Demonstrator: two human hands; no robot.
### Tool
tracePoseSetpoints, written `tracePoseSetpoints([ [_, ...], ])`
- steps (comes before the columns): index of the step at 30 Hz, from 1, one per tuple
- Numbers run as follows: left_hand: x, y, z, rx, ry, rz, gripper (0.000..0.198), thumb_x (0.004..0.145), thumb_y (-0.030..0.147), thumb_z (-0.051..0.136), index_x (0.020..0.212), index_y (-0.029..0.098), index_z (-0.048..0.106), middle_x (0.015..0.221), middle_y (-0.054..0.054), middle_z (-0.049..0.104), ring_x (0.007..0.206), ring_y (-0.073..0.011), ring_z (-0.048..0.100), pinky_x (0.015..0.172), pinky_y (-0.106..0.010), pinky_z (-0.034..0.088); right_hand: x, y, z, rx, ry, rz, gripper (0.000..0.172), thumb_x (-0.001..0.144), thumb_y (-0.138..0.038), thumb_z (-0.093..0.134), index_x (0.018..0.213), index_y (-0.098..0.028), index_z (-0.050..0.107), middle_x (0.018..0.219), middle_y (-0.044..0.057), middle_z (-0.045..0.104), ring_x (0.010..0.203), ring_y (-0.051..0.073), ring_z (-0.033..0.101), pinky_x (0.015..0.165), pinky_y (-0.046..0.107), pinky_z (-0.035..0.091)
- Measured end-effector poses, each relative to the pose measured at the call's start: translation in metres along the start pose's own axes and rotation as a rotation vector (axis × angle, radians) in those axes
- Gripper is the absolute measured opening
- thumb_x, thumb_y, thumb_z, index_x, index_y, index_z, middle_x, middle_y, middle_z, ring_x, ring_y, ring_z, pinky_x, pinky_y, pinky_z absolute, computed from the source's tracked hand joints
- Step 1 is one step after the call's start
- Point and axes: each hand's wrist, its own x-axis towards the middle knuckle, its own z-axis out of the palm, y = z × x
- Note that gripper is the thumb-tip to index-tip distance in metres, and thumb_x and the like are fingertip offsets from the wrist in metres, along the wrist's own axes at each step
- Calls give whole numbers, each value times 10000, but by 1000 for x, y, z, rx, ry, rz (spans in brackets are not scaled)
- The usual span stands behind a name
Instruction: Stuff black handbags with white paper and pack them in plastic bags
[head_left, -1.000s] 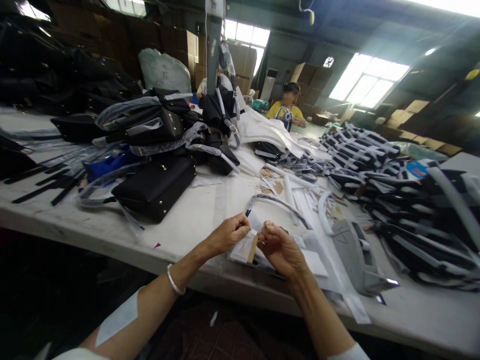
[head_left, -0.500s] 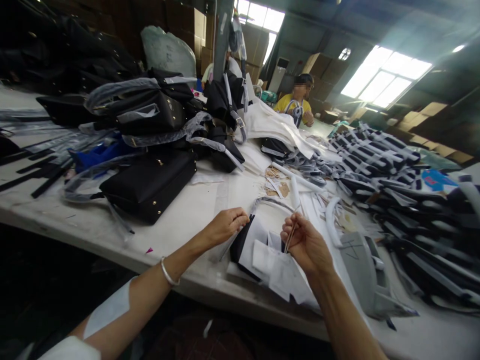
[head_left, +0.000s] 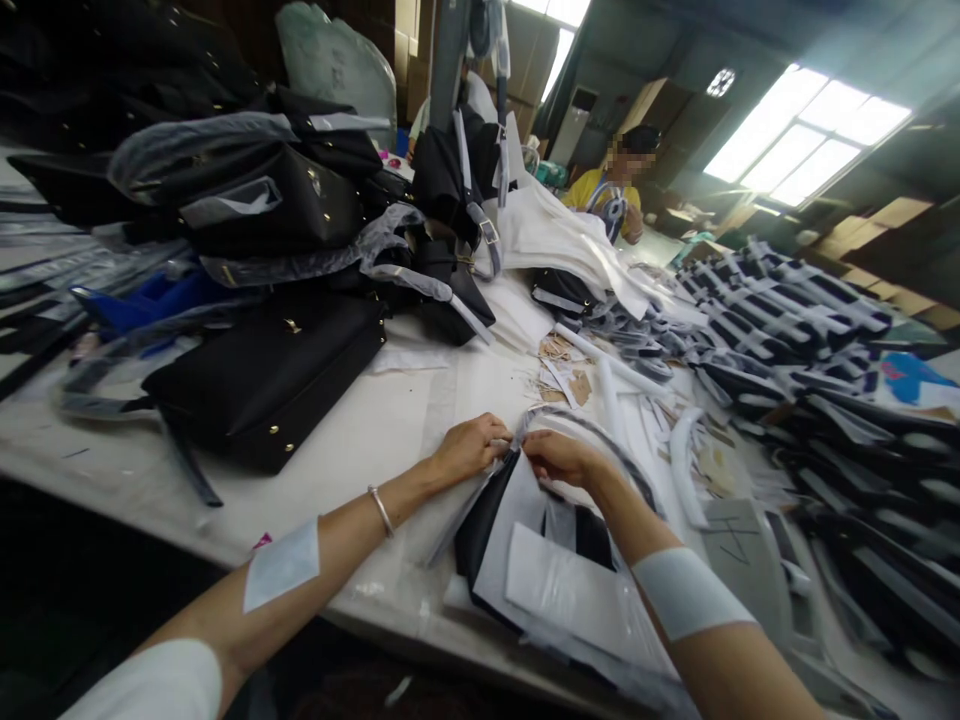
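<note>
Head view: fingers of my left hand (head_left: 478, 447) and right hand (head_left: 559, 458) bent in at the top corner of a black bag (head_left: 478, 530); can't tell what they grip. Right of my right hand, grey case (head_left: 742, 565), dark strokes, illegible. Farther right, blue packet (head_left: 909, 380), red print unreadable.

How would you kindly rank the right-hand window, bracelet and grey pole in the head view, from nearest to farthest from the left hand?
1. Bracelet: just behind the left hand.
2. Grey pole: upper middle, beyond the hand.
3. Right-hand window: upper right, far background.
</note>
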Motion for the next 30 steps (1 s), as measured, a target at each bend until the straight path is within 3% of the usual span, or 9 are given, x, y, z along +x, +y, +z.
tracePoseSetpoints([
  [4,3,-1,7,-93,71,-22,264,905,198,566,1124,237,707,1123,-16,733,1033,-162,665,918,-225,470,5,0,-1,72,-70,-45,94,674,-202,614,625,-183,537,479,-59,501,397,63,424,418,172,370],
  [11,7,5,1,-74,98,-158,91,843,178,617,816,206,699,882,-39,725,882,-202,653,856,-291,461,-4,3,-15,44,-67,-108,253,646,-350,764,776,-177,632,600,-41,591,518,93,504,522,213,418],
  [13,7,4,-3,-116,133,-189,88,829,174,595,800,203,673,884,-43,705,887,-209,633,860,-309,452,-9,4,-20,-52,-3,-129,264,598,-255,792,827,-183,680,583,-63,575,512,83,465,500,201,365],
  [17,10,3,-8,-309,180,-245,71,773,185,561,724,190,612,847,-36,664,842,-194,599,829,-309,453,-21,7,-22,-559,244,-209,247,569,-93,720,785,-211,740,665,-33,650,586,109,507,537,219,351],
  [19,13,2,-8,-467,159,-264,76,746,222,569,686,183,593,773,-25,652,783,-179,597,786,-297,467,-29,8,-18,-705,340,-236,236,590,-84,680,776,-216,744,710,-12,678,615,125,530,557,236,350],
  [23,16,2,-7,-821,110,-284,165,766,322,536,699,174,569,702,-13,645,714,-147,614,738,-271,489,-46,4,-11,-829,475,-244,62,662,-156,656,625,-202,674,553,-6,589,543,130,477,508,265,277],
  [26,15,0,-8,-1017,127,-313,220,762,386,569,716,173,548,638,12,589,658,-120,600,707,-247,475,-54,1,-11,-724,557,-228,57,682,-199,652,627,-210,647,542,-13,578,536,133,490,501,259,288],
  [28,16,-1,-9,-1110,130,-329,248,740,407,612,756,162,580,653,12,588,623,-101,574,648,-224,443,-54,1,-11,-496,564,-251,41,681,-241,667,676,-212,638,572,-16,604,550,140,530,498,248,335],
  [30,16,-1,-10,-1174,121,-335,280,729,410,639,821,146,625,743,-17,633,614,-86,555,591,-205,401,-49,1,-7,-201,515,-320,146,686,-327,704,737,-207,636,606,-14,623,564,144,561,485,240,370],
])
